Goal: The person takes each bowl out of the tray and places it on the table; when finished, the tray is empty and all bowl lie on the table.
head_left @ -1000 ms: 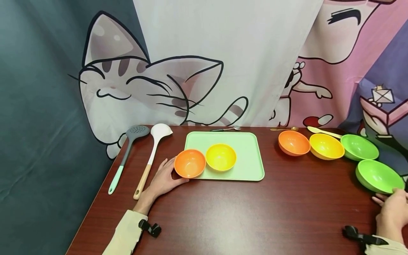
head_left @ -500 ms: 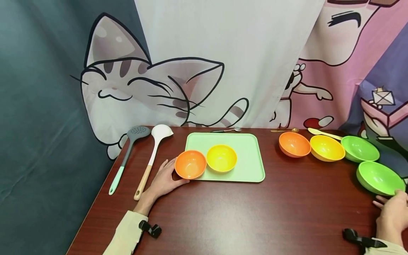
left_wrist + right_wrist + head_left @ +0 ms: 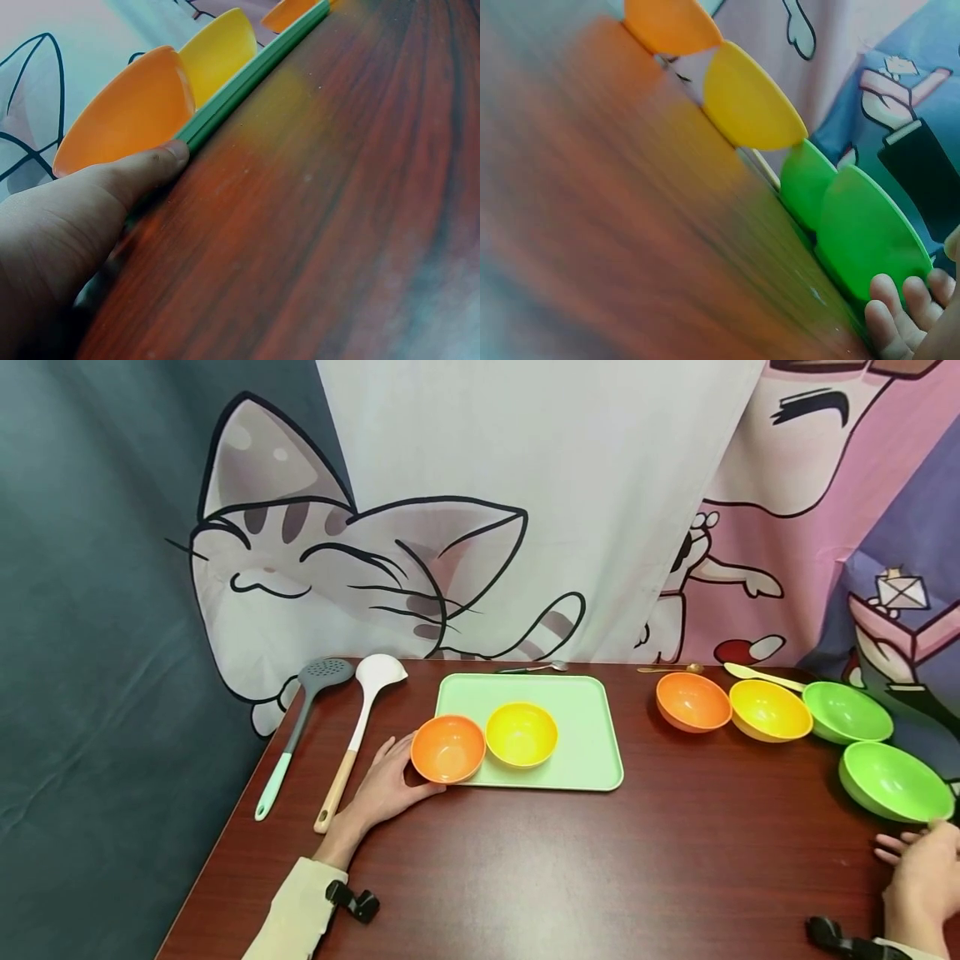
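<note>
We count six smooth, round, glossy bowls, two per colour: one orange bowl (image 3: pixel 448 749) and one yellow bowl (image 3: pixel 522 735) on a single round-cornered tray (image 3: pixel 583 752); a second orange bowl (image 3: pixel 693 702), second yellow bowl (image 3: pixel 771 711), far green bowl (image 3: pixel 847 712) and near green bowl (image 3: pixel 896 782) at right. The left hand (image 3: pixel 386 787) has thumb and fingers parted around the tray's orange bowl, grip uncertain to us; the right hand (image 3: pixel 926 867) has fingers apart beside the near green bowl. We log one perforated turner (image 3: pixel 296 727) and one white ladle (image 3: pixel 358 727).
</note>
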The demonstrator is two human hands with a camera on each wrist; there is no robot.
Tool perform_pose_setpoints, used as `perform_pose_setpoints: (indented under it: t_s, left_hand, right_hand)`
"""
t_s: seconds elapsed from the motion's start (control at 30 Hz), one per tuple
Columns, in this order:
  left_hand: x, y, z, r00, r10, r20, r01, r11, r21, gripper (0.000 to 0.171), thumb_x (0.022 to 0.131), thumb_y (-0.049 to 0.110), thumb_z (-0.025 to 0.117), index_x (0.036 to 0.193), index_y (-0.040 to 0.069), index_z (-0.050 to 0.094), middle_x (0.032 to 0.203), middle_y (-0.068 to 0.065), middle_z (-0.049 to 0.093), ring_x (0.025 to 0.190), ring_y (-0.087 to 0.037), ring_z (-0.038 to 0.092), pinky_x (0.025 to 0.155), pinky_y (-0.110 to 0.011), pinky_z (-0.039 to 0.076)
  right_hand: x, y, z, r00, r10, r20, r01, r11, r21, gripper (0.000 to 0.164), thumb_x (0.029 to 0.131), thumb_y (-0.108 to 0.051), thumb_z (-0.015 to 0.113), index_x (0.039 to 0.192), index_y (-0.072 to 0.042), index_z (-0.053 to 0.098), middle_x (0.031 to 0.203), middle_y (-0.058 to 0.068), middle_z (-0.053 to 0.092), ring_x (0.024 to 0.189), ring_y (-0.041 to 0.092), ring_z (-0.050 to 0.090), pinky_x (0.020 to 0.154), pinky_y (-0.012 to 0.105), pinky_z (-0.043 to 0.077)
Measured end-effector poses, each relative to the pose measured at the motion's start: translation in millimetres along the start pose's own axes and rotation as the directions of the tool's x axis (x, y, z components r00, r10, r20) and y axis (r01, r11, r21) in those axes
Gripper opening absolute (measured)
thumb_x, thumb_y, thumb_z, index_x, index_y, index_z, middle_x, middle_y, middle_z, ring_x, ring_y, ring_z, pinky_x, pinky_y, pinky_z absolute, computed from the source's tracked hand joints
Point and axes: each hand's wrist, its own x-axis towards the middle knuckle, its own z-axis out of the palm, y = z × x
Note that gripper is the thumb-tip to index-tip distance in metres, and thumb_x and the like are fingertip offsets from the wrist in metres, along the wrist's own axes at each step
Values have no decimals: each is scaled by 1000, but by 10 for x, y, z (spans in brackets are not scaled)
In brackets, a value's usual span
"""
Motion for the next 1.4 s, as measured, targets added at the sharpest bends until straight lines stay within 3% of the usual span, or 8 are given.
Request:
perform_pose_setpoints:
  t_s: [0.1, 0.2, 0.43, 0.77, 0.93, 1.2, 1.27, 1.4]
  left_hand:
    - [-2, -5, -4, 1000, 0, -3, 0, 1000, 4, 92, 75, 66, 76, 151, 25, 44, 151, 5, 50, 147, -20, 36, 123, -56, 16]
    - [-4, -11, -8, 1000, -2, -3, 2, 1000, 5, 92, 75, 66, 76, 151, 25, 44, 151, 4, 50, 147, -20, 36, 123, -55, 16]
    - [-11, -31, -16, 1000, -3, 4, 3, 1000, 0, 91, 76, 63, 77, 151, 24, 43, 151, 5, 50, 148, -20, 34, 123, -56, 15]
    - [-7, -43, -3, 1000, -14, 9, 14, 1000, 2, 92, 76, 67, 75, 151, 25, 43, 151, 5, 49, 148, -19, 35, 124, -55, 14]
    - [0, -30, -2, 1000, -13, 6, 13, 1000, 0, 92, 75, 68, 75, 151, 25, 43, 151, 5, 50, 148, -20, 35, 124, -56, 15]
    - [5, -18, 1, 1000, -12, 7, 12, 1000, -4, 92, 76, 68, 74, 151, 25, 43, 151, 4, 49, 148, -20, 35, 124, -55, 14]
    - [3, -16, 3, 1000, -12, 7, 12, 1000, -2, 92, 76, 68, 74, 151, 25, 43, 151, 4, 49, 148, -20, 35, 124, -55, 15]
    - [0, -14, 9, 1000, -12, 10, 12, 1000, -4, 92, 76, 68, 74, 151, 26, 43, 152, 5, 49, 148, -20, 35, 124, -55, 15]
  right_hand:
    - [-37, 37, 3, 999, -33, -8, 34, 987, 158, 26, 100, -20, 48, 75, -13, 54, 47, -1, 56, 35, 13, 61, 30, 27, 46]
    - [-74, 92, 29, 995, -96, -3, 94, 973, 210, 26, 98, -14, 49, 73, -10, 57, 46, 1, 57, 34, 15, 60, 29, 27, 46]
    - [-189, 281, 162, 964, -260, 59, 249, 957, 152, 32, 98, -8, 52, 68, -4, 62, 46, 2, 59, 33, 14, 60, 29, 25, 44]
    - [-290, 363, 288, 950, -234, 206, 222, 972, 79, 29, 97, -14, 62, 71, -3, 66, 51, 3, 63, 37, 14, 61, 34, 25, 48]
    - [-353, 408, 344, 917, -278, 287, 256, 960, 114, 25, 96, -8, 63, 72, 0, 66, 53, 4, 64, 39, 13, 61, 35, 24, 49]
    - [-547, 574, 499, 812, -359, 459, 326, 933, 153, 14, 96, -1, 60, 84, 2, 66, 61, 4, 68, 48, 12, 66, 41, 23, 52]
    - [-592, 620, 520, 766, -376, 522, 354, 924, 145, 14, 97, -1, 58, 87, 0, 67, 66, 3, 71, 53, 12, 68, 44, 23, 53]
    - [-665, 707, 569, 646, -419, 638, 410, 895, 173, 13, 99, 1, 54, 92, -1, 65, 76, 3, 74, 63, 12, 71, 51, 23, 57]
